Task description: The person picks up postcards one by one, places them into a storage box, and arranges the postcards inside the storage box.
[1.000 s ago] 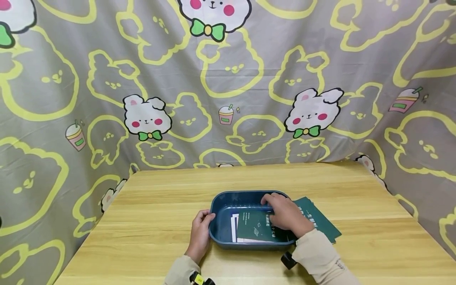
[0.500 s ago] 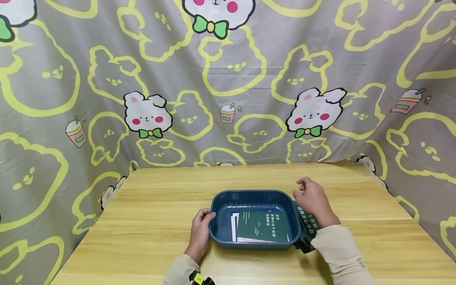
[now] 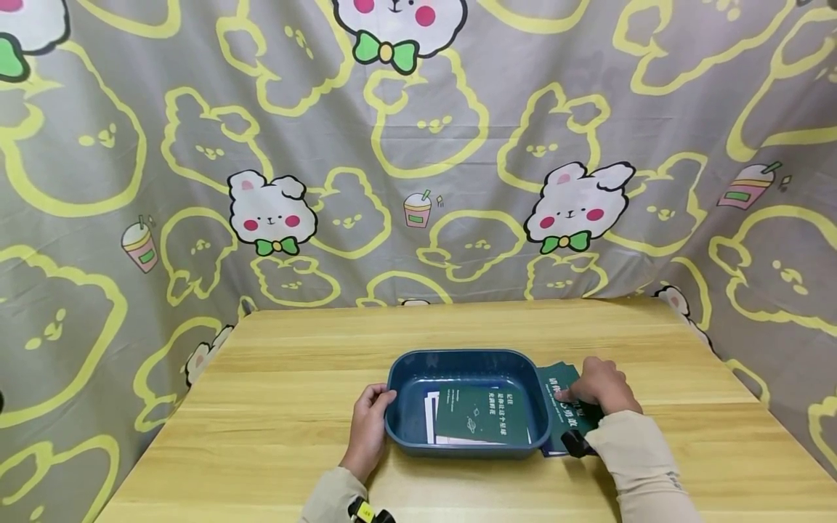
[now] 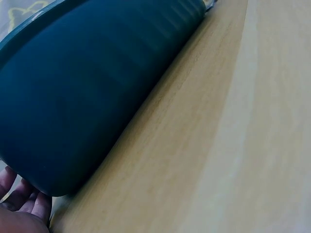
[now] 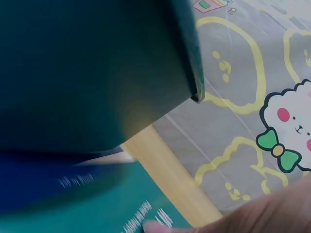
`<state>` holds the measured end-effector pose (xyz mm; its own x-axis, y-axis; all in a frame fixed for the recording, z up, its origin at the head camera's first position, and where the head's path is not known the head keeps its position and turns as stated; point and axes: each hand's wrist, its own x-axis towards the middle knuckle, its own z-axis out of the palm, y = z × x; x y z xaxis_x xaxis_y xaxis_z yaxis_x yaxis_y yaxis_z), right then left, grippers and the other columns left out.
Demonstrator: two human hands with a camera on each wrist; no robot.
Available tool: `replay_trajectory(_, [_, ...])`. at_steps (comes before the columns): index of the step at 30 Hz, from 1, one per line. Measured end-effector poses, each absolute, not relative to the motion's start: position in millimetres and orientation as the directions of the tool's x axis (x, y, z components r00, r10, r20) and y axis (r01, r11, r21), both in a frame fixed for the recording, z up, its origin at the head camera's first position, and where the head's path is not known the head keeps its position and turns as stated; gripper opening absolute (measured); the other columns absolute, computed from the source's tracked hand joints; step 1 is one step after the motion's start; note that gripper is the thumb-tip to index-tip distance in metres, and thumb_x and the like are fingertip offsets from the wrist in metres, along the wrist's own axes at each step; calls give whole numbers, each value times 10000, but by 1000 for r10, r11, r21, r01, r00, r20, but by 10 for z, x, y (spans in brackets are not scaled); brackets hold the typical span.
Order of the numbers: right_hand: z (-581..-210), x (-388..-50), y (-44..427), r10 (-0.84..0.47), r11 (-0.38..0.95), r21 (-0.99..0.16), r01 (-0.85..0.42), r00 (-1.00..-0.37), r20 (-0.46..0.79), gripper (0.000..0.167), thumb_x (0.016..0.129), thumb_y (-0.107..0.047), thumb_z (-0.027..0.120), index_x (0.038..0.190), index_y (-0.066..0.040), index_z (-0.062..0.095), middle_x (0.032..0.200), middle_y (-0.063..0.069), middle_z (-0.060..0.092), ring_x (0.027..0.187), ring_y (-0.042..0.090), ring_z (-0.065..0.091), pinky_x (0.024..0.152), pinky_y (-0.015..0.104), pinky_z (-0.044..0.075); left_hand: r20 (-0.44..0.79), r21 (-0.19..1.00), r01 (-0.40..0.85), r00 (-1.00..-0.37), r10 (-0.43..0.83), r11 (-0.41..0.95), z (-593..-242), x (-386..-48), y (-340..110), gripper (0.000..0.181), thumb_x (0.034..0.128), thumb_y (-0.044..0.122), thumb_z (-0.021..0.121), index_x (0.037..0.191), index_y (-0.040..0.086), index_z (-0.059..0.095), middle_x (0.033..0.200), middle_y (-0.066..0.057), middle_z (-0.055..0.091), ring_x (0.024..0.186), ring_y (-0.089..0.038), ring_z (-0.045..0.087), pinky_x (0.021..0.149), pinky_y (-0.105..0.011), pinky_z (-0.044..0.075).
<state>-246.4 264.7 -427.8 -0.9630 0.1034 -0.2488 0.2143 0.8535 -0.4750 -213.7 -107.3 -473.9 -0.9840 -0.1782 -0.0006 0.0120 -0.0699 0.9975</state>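
Observation:
A dark blue plastic tub (image 3: 467,450) stands on the table, its near wall large in the left wrist view. My left hand (image 3: 368,428) holds the tub's left end, thumb at the rim and fingers curled at the outer wall. Inside lie a green card (image 3: 480,415) with white print and some pale-edged cards beneath it. Right of the tub is an overlapping pile of green cards (image 3: 556,378). There my right hand (image 3: 604,385) has its thumb on the top card's printed face and its fingers curled at the far-right edge, pinching the card; the fingertips are hidden.
The light wooden table (image 3: 294,378) extends around the tub on all sides. Behind it and along both sides hangs a grey curtain (image 3: 484,181) with yellow outlines and white rabbit faces. Small black devices sit at both wrists.
My right hand has left the card inside the tub, swung right past the rim and come down on the pile outside. The left hand and the tub have stayed in place.

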Motion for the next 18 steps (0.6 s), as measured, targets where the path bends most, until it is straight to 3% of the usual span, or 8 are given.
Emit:
replay_trajectory(4, [-4305,-2468,2646,105,826,-516,224,-962,-250,558,761,-284,827,997,155,578,787,162,539,715,301,522,587,356,456,-1,998,12,-984,-180,-70,-4739,-2140,-1070,229,952,93,537,1094,-88,538,1021,-99,511,950,-210,486,782,-233,445])
replay_trajectory(9, [-4303,-2458,2672,100,758,-603,248,-958,-269,514,786,-236,803,995,136,516,811,177,524,726,299,536,574,354,481,11,998,21,-982,-189,-53,-4747,-2146,-1072,231,946,93,541,1083,-92,543,1002,-93,516,943,-208,488,788,-238,436])
replay_trajectory(15, [-4284,-2449,2712,113,722,-645,250,-962,-247,678,840,-234,748,1195,157,322,942,278,493,805,361,517,629,398,466,14,997,28,-981,-193,-72,-4759,-2149,-1073,215,931,69,547,1058,-104,540,985,-92,515,923,-199,488,776,-235,438])
replay_trajectory(18, [-4275,-2460,2724,116,729,-644,231,-969,-217,643,882,-211,687,1246,138,289,991,308,484,826,366,504,651,398,439,7,997,23,-982,-190,-79,-4753,-2151,-1066,210,933,69,544,1057,-100,541,988,-90,511,922,-194,486,776,-231,439])
